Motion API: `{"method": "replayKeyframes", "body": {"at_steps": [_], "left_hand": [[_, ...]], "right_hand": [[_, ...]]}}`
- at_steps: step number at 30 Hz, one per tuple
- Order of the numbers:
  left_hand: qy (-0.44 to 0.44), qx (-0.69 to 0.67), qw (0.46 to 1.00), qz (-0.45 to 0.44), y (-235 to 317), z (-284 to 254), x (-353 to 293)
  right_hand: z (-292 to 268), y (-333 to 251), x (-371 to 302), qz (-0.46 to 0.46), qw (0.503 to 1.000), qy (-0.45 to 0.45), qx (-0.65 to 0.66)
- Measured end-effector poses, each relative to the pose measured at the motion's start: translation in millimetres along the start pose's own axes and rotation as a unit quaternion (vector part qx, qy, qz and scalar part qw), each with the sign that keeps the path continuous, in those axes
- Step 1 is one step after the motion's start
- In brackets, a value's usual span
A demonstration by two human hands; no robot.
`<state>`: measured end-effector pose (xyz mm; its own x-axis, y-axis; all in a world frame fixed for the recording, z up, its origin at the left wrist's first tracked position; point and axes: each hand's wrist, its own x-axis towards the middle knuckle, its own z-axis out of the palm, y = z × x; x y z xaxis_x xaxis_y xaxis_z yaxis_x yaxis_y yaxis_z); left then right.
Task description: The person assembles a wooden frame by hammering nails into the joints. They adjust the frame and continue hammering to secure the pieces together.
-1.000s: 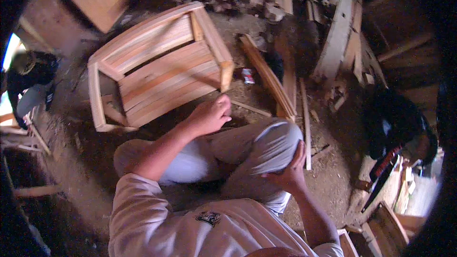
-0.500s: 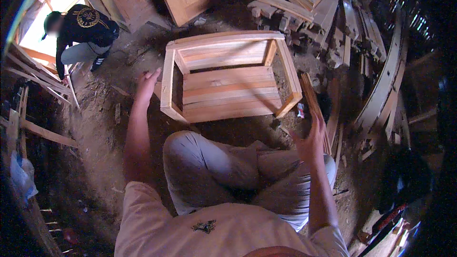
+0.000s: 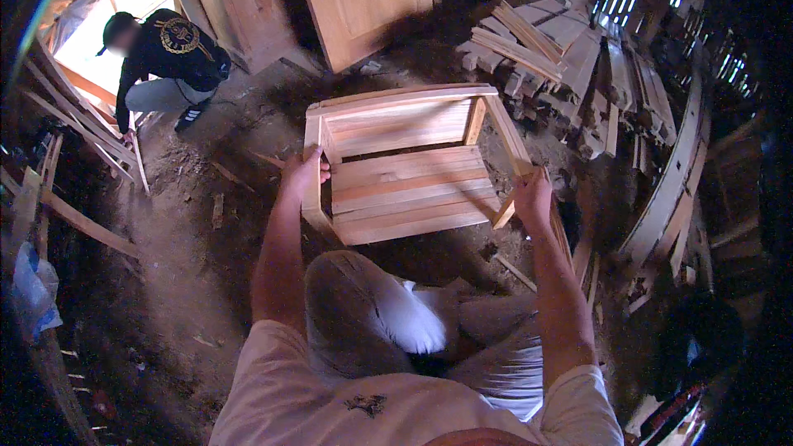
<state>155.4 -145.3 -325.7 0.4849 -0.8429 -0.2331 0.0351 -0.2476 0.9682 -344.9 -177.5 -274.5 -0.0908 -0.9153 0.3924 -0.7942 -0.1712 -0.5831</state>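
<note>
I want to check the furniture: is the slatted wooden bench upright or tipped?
Upright, it seems: its slatted seat faces up, with the backrest rising along the far edge.

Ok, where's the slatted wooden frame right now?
The slatted wooden frame is just above the head view's centre, beyond the knees, with the left hand gripping its left side and right hand its right.
</note>
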Motion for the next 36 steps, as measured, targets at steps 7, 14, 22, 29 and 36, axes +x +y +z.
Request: {"method": "replayKeyframes", "body": {"at_steps": [7,14,22,29,36], "left_hand": [[0.120,-0.069,0.990,0.032,-24.3,-11.7,-31.1],[0.164,-0.254,0.953,0.039,-42.3,26.7,-48.3],[0.176,-0.377,0.906,0.076,-64.5,95.6,-60.3],[0.267,-0.343,0.900,-0.035,-64.7,160.6,-107.1],[0.189,-0.199,0.961,-0.035,14.9,226.7,-223.3]], "right_hand": [[54.0,2.5,51.6,-0.062,0.995,-0.061,0.045],[107.4,67.8,139.0,-0.012,0.986,-0.115,0.123],[111.1,59.9,91.4,-0.157,0.971,-0.127,0.130],[54.2,47.5,-30.0,0.035,0.847,-0.440,0.295],[-27.7,-36.7,-121.9,-0.050,0.904,-0.395,0.152]]}}
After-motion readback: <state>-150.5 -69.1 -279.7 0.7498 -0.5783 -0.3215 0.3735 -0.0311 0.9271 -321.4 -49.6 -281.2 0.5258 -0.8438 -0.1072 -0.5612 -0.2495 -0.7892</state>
